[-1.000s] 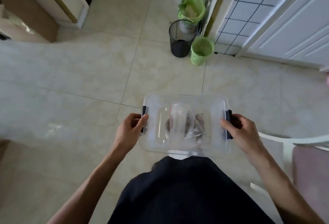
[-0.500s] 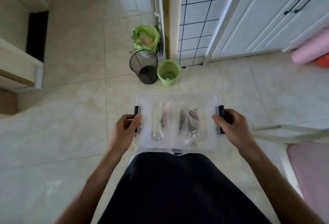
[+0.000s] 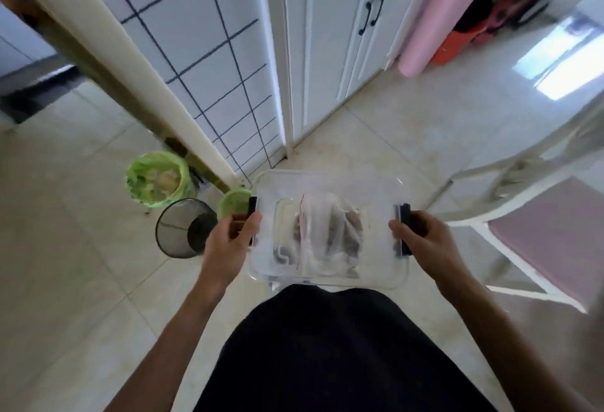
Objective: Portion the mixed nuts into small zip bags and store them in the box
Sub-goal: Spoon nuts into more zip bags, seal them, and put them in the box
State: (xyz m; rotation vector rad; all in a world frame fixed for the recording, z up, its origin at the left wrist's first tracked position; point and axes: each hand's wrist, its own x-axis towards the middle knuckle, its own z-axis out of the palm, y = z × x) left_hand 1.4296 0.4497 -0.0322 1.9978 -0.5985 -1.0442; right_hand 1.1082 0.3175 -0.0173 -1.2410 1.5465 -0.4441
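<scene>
A clear plastic box [image 3: 376, 192] with its lid on is carried level in front of my body, above the tiled floor. Through the lid show zip bags of brown nuts [image 3: 330, 235], one with a red seal line. My left hand [image 3: 228, 245] grips the box's left end at the black latch [image 3: 252, 207], thumb on the lid. My right hand [image 3: 425, 241] grips the right end, its fingers curled round the black latch [image 3: 404, 231].
On the floor to the left stand a black mesh bin [image 3: 183, 228] and two green bins [image 3: 157, 179]. A tiled wall corner [image 3: 209, 78] and white cupboard doors [image 3: 343, 35] are ahead. A rolled pink mat [image 3: 441, 19] leans at the back right. A white chair with a pink seat [image 3: 549, 235] is on the right.
The view has swung to the right as I carry the box. The bins have slid to the left, and the cupboard doors and pink mat have come into view. Both hands hold as before.
</scene>
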